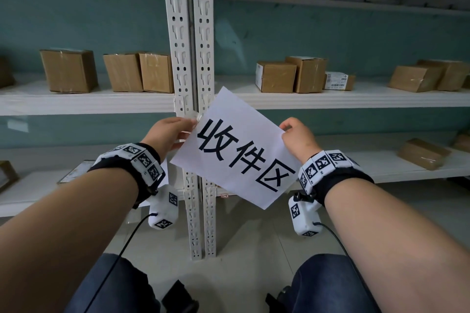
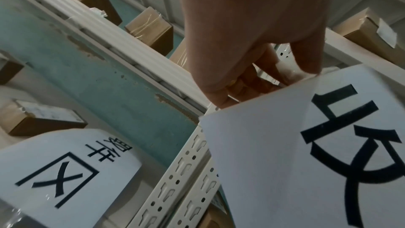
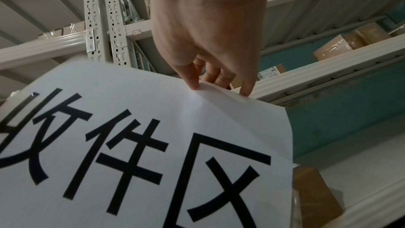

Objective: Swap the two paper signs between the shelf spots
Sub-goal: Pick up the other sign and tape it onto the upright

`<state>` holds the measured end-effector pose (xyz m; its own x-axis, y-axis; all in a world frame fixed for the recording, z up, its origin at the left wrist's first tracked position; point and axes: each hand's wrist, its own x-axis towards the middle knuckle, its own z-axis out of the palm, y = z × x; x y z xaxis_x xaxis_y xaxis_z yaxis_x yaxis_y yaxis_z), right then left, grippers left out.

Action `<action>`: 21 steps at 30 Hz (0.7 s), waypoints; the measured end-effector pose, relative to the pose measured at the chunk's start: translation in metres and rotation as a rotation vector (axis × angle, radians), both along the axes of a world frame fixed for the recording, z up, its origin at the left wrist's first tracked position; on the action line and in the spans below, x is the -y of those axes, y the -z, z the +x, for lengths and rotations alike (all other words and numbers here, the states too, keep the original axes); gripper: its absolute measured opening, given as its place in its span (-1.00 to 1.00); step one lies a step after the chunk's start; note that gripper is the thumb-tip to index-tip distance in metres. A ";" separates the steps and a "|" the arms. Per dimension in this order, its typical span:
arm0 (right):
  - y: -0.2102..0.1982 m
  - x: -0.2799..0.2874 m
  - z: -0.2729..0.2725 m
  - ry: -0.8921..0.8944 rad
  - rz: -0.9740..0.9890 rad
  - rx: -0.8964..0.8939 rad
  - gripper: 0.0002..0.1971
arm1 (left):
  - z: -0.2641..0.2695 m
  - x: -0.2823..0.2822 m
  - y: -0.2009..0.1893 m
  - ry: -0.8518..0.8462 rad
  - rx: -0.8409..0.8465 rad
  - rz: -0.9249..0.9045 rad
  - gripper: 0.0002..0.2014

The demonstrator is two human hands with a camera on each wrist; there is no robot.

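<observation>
Before the shelf upright (image 1: pixel 189 40), both hands' grips pinch the paper sign (image 1: pixel 236 150), apparently through tape on the left.

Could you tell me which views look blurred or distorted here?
Head view: sharp on the held sign, with wide-angle bending of the shelf edges. Left wrist view: the second sign is smeared. Right wrist view: dim, with soft lettering.
</observation>
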<state>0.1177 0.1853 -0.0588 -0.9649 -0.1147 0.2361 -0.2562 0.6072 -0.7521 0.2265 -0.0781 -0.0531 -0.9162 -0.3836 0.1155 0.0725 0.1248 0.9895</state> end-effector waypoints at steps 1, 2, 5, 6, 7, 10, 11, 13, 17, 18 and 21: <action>0.001 0.000 -0.001 0.002 -0.004 0.003 -0.67 | 0.001 0.000 0.002 0.011 -0.007 0.021 -0.89; 0.001 -0.001 -0.001 0.005 -0.009 0.006 -0.68 | 0.002 -0.001 0.004 0.025 -0.012 0.039 -0.89; 0.003 -0.001 -0.003 0.009 -0.025 0.013 -0.67 | 0.001 -0.004 0.007 0.028 -0.012 0.060 -0.87; 0.003 -0.001 -0.003 0.006 -0.032 0.015 -0.66 | 0.001 -0.005 0.008 0.014 -0.015 0.056 -0.84; 0.003 0.000 -0.004 0.003 -0.039 0.018 -0.66 | -0.001 -0.005 0.008 -0.006 -0.022 0.049 -0.82; 0.003 0.001 -0.005 0.001 -0.063 0.027 -0.66 | -0.005 -0.005 0.005 -0.088 -0.054 0.014 -0.80; 0.003 0.001 -0.005 0.003 -0.076 0.030 -0.66 | -0.006 -0.006 0.003 -0.113 -0.070 0.012 -0.79; 0.004 0.002 -0.005 0.015 -0.099 0.034 -0.63 | -0.009 -0.007 -0.001 -0.153 -0.108 0.021 -0.78; 0.011 0.001 -0.006 0.063 -0.183 0.043 -0.59 | -0.009 -0.004 -0.007 -0.202 -0.166 0.016 -0.79; 0.012 0.000 -0.006 0.092 -0.205 0.045 -0.57 | -0.009 -0.003 -0.009 -0.210 -0.175 0.019 -0.79; 0.015 -0.005 -0.008 0.201 -0.259 0.099 -0.58 | -0.007 0.003 -0.012 -0.244 -0.200 0.032 -0.81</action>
